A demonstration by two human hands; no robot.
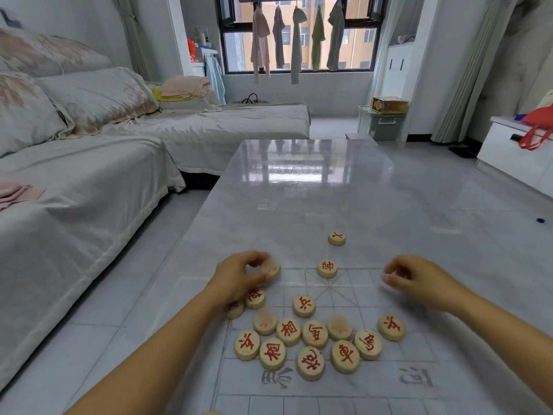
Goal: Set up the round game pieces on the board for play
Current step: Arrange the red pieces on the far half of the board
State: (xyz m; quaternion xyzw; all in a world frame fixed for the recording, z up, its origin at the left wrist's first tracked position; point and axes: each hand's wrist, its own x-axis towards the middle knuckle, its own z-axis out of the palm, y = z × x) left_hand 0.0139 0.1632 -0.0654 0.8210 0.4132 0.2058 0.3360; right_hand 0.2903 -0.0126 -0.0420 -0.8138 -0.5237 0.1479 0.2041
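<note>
- The left hand pinched a blurred round pale wooden piece.
- The right hand curled empty.
- Red-inscribed wooden discs clustered between them on the translucent gridded board, glossy grey desk beyond.

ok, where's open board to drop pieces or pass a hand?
Free: the strip between the piece on the palace cross and the right hand; the grid right of the far-right piece; the table beyond the lone far piece. Crowded: the cluster near the river text, and under the left hand, which holds a piece.
</note>
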